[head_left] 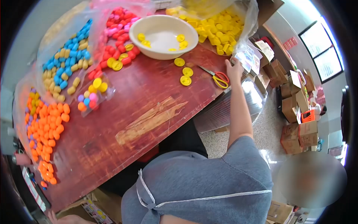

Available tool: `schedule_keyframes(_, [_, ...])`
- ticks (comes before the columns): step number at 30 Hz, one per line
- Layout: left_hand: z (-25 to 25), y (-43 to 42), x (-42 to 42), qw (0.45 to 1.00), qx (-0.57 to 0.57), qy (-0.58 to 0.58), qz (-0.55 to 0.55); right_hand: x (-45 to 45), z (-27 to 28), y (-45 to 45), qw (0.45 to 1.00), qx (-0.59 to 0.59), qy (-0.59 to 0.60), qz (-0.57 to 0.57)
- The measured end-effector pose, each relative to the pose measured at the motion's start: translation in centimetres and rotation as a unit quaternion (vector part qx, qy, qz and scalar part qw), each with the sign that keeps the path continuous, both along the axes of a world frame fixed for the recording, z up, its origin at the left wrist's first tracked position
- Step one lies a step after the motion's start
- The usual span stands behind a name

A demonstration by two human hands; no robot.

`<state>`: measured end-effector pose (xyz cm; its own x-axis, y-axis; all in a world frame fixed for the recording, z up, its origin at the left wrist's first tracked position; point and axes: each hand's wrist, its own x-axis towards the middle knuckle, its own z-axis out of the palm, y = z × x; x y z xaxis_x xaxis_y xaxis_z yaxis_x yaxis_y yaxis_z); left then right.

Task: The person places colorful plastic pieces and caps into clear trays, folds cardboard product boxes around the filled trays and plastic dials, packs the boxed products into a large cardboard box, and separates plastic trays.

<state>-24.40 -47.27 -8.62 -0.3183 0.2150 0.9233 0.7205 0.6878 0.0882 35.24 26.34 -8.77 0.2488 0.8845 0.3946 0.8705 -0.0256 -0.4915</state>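
My right hand [234, 70] is stretched out to the table's right edge. Its fingers are curved with a gap at the thumb, and the fingertips are beside a stack of clear plastic packets [246, 59]. Just left of that hand lie scissors [218, 79] with red and yellow handles. My left hand [63, 219] shows only partly at the bottom left, low beside the table, fingers apart, over a cardboard box [106, 201]. A filled clear packet [91, 95] of mixed coloured pieces lies on the red-brown table [93, 142].
A white basin [164, 54] holds several yellow discs; three yellow discs [185, 80] lie below it. Piles of orange pieces [48, 123], blue and tan pieces [69, 61], red pieces [119, 41] and yellow pieces [222, 30] line the far side. Cardboard boxes [291, 138] stand at right.
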Motion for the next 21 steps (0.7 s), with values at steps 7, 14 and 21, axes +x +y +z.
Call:
schedule_keyframes(7, [-0.9,18.1,11.5,0.962,0.029,-0.233,-0.142,7.9,0.6,10.9,0.955,-0.178,-0.011,-0.238])
schedule_keyframes(14, [0.0,29.1,17.6,0.888,-0.002,-0.335,-0.315,9.5,1.0,12.9,0.956,-0.219,-0.032,-0.194])
schedule_keyframes(21, [-0.3,31.5,18.6,0.85,-0.037,-0.35,-0.391,12.9,5.0,8.3,0.985,-0.052,0.073,-0.147])
